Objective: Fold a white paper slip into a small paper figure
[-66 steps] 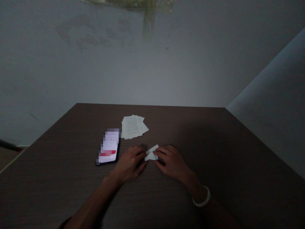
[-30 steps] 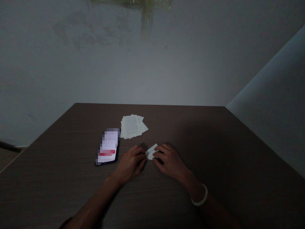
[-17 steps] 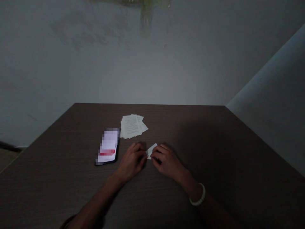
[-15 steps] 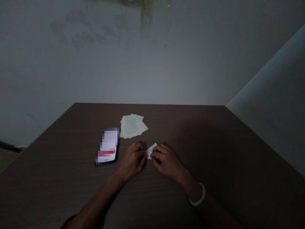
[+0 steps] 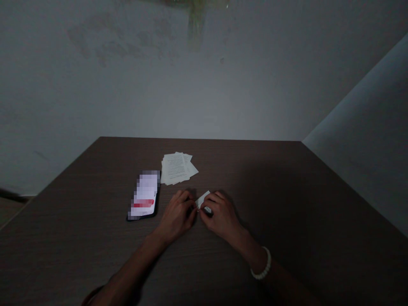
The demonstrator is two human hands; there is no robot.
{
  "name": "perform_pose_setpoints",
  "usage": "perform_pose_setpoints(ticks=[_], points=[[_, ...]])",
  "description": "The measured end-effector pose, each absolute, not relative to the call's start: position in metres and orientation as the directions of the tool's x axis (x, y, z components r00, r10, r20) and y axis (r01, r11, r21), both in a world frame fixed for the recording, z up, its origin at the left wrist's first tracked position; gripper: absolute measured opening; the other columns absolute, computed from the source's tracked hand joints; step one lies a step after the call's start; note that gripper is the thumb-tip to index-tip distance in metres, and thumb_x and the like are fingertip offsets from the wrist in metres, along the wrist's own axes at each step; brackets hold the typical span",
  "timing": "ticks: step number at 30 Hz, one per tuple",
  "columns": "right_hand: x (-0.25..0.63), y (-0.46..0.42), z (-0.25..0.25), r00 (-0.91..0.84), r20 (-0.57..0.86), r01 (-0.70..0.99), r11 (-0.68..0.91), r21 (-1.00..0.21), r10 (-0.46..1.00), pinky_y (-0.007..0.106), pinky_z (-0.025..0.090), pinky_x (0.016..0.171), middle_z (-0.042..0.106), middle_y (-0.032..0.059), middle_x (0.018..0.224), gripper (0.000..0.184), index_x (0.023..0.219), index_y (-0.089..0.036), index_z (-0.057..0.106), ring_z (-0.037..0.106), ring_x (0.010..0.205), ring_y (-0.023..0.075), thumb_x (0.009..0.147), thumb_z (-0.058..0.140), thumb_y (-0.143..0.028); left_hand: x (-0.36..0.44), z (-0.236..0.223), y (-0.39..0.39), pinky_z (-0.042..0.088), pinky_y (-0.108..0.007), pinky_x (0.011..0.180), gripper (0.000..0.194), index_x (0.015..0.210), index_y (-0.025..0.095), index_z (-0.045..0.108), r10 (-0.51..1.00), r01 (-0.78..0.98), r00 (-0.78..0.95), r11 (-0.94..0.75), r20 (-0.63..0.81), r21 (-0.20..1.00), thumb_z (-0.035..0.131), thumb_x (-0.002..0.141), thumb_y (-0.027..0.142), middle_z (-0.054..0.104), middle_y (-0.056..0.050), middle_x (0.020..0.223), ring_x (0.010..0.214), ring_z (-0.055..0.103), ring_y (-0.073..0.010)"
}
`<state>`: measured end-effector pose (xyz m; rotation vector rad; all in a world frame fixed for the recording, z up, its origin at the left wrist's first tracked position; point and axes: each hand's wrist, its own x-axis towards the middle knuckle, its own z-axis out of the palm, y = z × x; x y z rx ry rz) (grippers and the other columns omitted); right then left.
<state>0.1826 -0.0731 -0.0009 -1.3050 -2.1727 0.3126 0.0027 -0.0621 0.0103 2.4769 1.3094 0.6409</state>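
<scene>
Our right hand (image 5: 222,216) is creeping leftward; with our left hand (image 5: 176,214), we're pinching folded white paper (image 5: 203,198) between nearly closed fingertips, lower centre.

Lighting: dim overall, source out of view; pale grey plaster wall (image 5: 204,97) brightest at centre, darker towards the corners. Dark brown wood-grain table (image 5: 191,272): broad soft shadow beyond the bare right hand (image 5: 221,214). Black-edged phone (image 5: 146,193): screen glowing, partly pixelated. Small white folded paper (image 5: 202,198): fine detail indistinct. Faint grain in dark areas.
</scene>
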Motion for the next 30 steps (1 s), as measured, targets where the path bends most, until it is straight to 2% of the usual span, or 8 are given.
perform_pose_setpoints(ticks=[13,22,30], points=[[0.1832,-0.0726,0.0005,-0.349,0.36,0.72,0.494,-0.487,0.865,0.033,0.045,0.079,0.065,0.0029,0.085,0.006,0.078,-0.022,0.065,0.055,0.089,0.0203,0.083,0.068,-0.02,0.0008,0.0081,-0.0611,0.044,-0.04,0.08,0.008,0.084,0.017,0.065,0.846,0.721,0.467,-0.533,0.258,0.442,0.058,0.083,0.016,0.059,-0.007,0.092,0.093,0.05,-0.0259],[0.1836,-0.0725,-0.0001,-0.36,0.373,0.709,0.511,-0.486,0.855,0.032,0.045,0.078,0.065,0.0032,0.086,0.007,0.079,-0.022,0.065,0.055,0.089,0.0203,0.085,0.065,-0.017,-0.0023,0.0107,-0.0586,0.044,-0.04,0.08,0.013,0.083,0.018,0.068,0.858,0.709,0.455,-0.511,0.239,0.485,0.056,0.082,0.013,0.059,-0.007,0.091,0.091,0.051,-0.0252],[0.1895,-0.0727,0.0012,-0.467,0.359,0.67,0.588,-0.452,0.808,0.034,0.046,0.086,0.064,0.0044,0.093,0.009,0.089,-0.022,0.069,0.055,0.094,0.0203,0.089,0.06,-0.017,-0.0039,0.0117,-0.0572,0.044,-0.039,0.08,0.014,0.083,0.018,0.068,0.858,0.706,0.465,-0.509,0.219,0.492,0.057,0.082,0.01,0.059,-0.007,0.092,0.091,0.052,-0.0249]])
